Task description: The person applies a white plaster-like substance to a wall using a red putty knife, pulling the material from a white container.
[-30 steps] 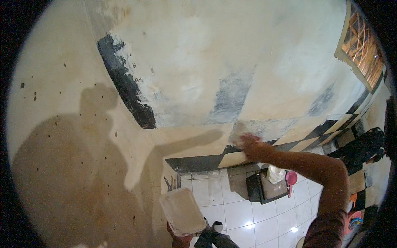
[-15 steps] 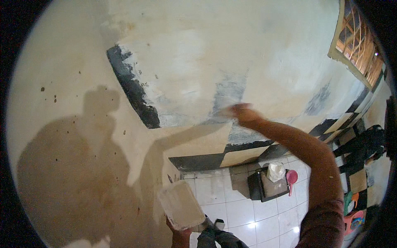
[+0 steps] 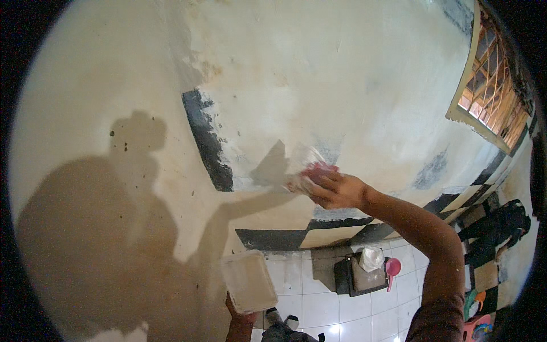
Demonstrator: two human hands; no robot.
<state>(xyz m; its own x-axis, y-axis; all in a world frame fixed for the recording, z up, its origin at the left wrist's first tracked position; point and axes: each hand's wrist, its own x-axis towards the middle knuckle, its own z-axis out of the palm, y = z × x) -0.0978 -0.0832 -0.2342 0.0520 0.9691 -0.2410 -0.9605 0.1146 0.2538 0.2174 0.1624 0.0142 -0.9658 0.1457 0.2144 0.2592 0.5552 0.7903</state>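
My right hand (image 3: 336, 189) is raised to the wall (image 3: 268, 74) and closed around a putty scraper (image 3: 320, 170). The scraper is smeared by motion; it looks reddish at the grip, with a pale flat edge, and it throws a pointed shadow on the wall. Behind the hand, whitish filler thinly covers dark painted squares. My left hand (image 3: 242, 314), low and near the corner, grips the near end of a pale rectangular plastic tub (image 3: 249, 282). The tub's inside is coated whitish. Most of the left fingers are hidden beneath it.
A dark box-like stand (image 3: 345, 276) on the white tiled floor (image 3: 319, 310) holds a white plastic bag (image 3: 372, 259) and a pink dipper (image 3: 392, 267). A person in dark clothes (image 3: 498, 225) bends at the right. A barred window (image 3: 493, 85) is upper right.
The view has shifted, with the wall's dark strip now farther right and lower. My right hand has turned and moved slightly down on the wall, showing the scraper. My left hand still holds the tub.
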